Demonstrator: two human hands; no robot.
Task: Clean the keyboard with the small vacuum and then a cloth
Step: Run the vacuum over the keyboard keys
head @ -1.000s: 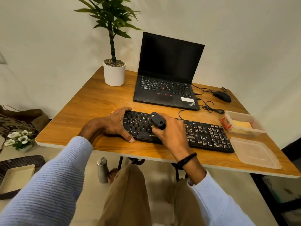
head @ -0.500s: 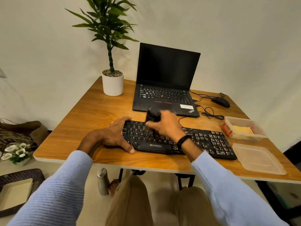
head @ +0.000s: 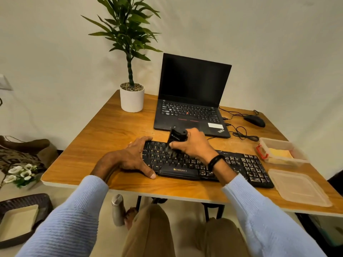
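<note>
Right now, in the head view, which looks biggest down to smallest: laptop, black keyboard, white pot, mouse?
1. laptop
2. black keyboard
3. white pot
4. mouse, though it lies farther back, so its real size is unsure.

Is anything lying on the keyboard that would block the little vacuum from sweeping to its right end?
Nothing visible lies on the right keys of the keyboard. The right hand holds the vacuum over the left-middle keys; the left hand holds the left end.
</note>
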